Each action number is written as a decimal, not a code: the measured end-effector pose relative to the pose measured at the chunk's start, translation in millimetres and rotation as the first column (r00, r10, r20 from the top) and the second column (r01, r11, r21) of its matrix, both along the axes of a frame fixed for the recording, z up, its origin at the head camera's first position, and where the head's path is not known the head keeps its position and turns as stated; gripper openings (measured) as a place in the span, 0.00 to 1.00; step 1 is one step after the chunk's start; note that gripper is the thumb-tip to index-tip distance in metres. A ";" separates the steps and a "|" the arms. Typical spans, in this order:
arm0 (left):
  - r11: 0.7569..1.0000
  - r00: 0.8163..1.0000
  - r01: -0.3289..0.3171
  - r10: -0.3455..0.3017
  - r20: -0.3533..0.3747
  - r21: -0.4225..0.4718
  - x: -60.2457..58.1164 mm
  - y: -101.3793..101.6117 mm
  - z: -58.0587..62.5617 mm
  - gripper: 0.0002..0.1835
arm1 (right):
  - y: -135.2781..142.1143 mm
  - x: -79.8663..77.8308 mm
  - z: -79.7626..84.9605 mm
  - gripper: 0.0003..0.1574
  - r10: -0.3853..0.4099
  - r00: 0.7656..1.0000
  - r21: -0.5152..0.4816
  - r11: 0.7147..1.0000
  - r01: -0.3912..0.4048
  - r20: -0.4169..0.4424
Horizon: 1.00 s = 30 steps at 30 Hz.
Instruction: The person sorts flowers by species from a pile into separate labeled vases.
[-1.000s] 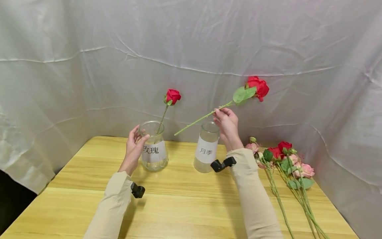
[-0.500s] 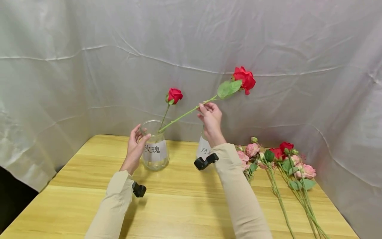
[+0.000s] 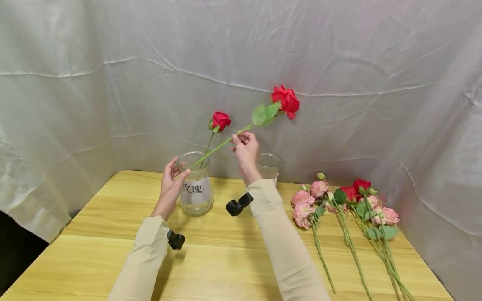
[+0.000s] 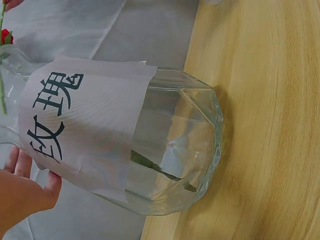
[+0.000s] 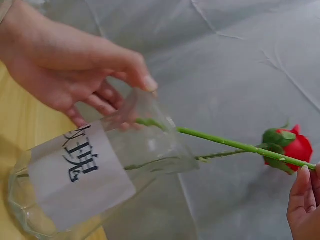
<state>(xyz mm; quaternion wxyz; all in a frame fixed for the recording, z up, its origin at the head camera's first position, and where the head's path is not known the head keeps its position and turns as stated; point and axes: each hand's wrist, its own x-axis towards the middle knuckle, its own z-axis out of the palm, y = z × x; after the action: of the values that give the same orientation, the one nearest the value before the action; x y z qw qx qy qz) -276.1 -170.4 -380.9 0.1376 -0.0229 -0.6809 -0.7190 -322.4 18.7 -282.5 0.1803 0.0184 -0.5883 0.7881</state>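
Observation:
My left hand grips the neck of a clear glass vase labelled 玫瑰, thumb in front and fingers behind. A red rose leans in that vase, its dark stem end reaching down inside. With thumb and fingertips, my right hand pinches the bright green stem of a larger red rose. This rose is tilted, its bloom up to the right and its lower stem end within the vase's neck. In the right wrist view, the vase mouth surrounds both stems.
A second glass vase stands behind my right forearm, partly hidden. On the table's right side lie pink roses and red roses, with long stems toward the front. A grey curtain hangs behind.
My right hand has moved left with the large red rose, bringing its stem end from beside the vase to inside its neck. The left hand has stayed on the vase.

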 end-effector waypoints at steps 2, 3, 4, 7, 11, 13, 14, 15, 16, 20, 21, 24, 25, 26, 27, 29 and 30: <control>1.000 1.000 -0.001 0.001 -0.003 0.001 0.2 0.2 0.1 0.38 | -3.5 0.3 -2.5 0.09 -0.006 1.000 0.024 1.000 0.006 0.002; 1.000 1.000 -0.003 0.003 -0.004 0.002 0.2 0.3 0.1 0.38 | -5.0 0.3 -3.8 0.10 -0.001 1.000 0.032 1.000 0.001 -0.001; 1.000 1.000 -0.004 0.004 -0.005 0.002 0.3 0.4 0.2 0.38 | -6.4 0.5 -4.9 0.12 0.005 1.000 0.037 0.999 -0.005 -0.005; 1.000 1.000 -0.006 0.006 -0.004 -0.003 0.7 0.5 0.1 0.38 | -9.7 1.3 -7.7 0.14 0.020 1.000 0.059 0.998 -0.019 -0.015; 1.000 1.000 -0.007 0.007 -0.001 -0.005 0.7 0.6 0.2 0.38 | -14.5 2.4 -10.8 0.12 0.036 0.999 0.078 0.996 -0.034 -0.025; 1.000 1.000 -0.007 0.007 -0.003 -0.003 0.4 1.0 0.2 0.38 | -17.1 2.9 -12.2 0.11 0.042 0.999 0.083 0.996 -0.039 -0.025; 1.000 1.000 -0.007 0.007 -0.006 -0.001 0.4 1.2 0.4 0.38 | -18.4 3.1 -12.9 0.12 0.046 0.999 0.087 0.995 -0.044 -0.024; 1.000 1.000 -0.008 0.008 -0.008 0.000 0.3 1.6 0.5 0.38 | -19.7 3.0 -13.6 0.12 0.051 0.998 0.090 0.995 -0.048 -0.024; 1.000 1.000 -0.007 0.007 -0.011 0.002 0.3 1.8 0.5 0.38 | -21.0 3.0 -14.3 0.12 0.054 0.998 0.095 0.994 -0.051 -0.023; 1.000 1.000 -0.009 0.009 -0.014 0.013 0.2 2.6 0.4 0.38 | -25.2 2.7 -16.4 0.13 0.067 0.997 0.140 0.988 -0.063 -0.028; 1.000 1.000 -0.008 0.009 -0.014 0.015 0.4 3.0 0.6 0.38 | -26.0 2.7 -16.6 0.13 0.072 0.997 0.153 0.986 -0.067 -0.032; 1.000 1.000 -0.005 0.005 -0.013 0.016 0.9 3.8 1.6 0.38 | -28.1 3.0 -17.1 0.13 0.084 0.995 0.206 0.976 -0.073 -0.046; 1.000 1.000 -0.004 0.004 -0.014 0.017 1.1 4.0 2.0 0.38 | -28.9 3.0 -17.3 0.13 0.090 0.995 0.227 0.971 -0.076 -0.052; 1.000 1.000 -0.003 0.003 -0.014 0.018 1.6 3.9 2.4 0.38 | -29.9 3.2 -17.4 0.13 0.096 0.994 0.252 0.965 -0.078 -0.061; 1.000 1.000 -0.002 0.003 -0.014 0.018 2.1 3.8 2.7 0.38 | -30.9 3.5 -17.5 0.13 0.103 0.992 0.274 0.958 -0.081 -0.068; 1.000 1.000 -0.003 0.003 -0.013 0.018 2.8 3.3 2.9 0.38 | -32.9 4.0 -17.4 0.12 0.113 0.990 0.325 0.942 -0.080 -0.082; 1.000 1.000 -0.002 0.003 -0.014 0.019 3.2 3.1 2.7 0.38 | -34.1 3.8 -17.3 0.12 0.117 0.989 0.352 0.933 -0.079 -0.087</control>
<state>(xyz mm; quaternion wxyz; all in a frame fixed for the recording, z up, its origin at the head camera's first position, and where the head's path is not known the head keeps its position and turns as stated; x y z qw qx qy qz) -272.9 -167.3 -378.2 0.1435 -0.0257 -0.6732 -0.7250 -318.6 -15.4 -299.7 0.1659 0.1215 -0.7062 0.6775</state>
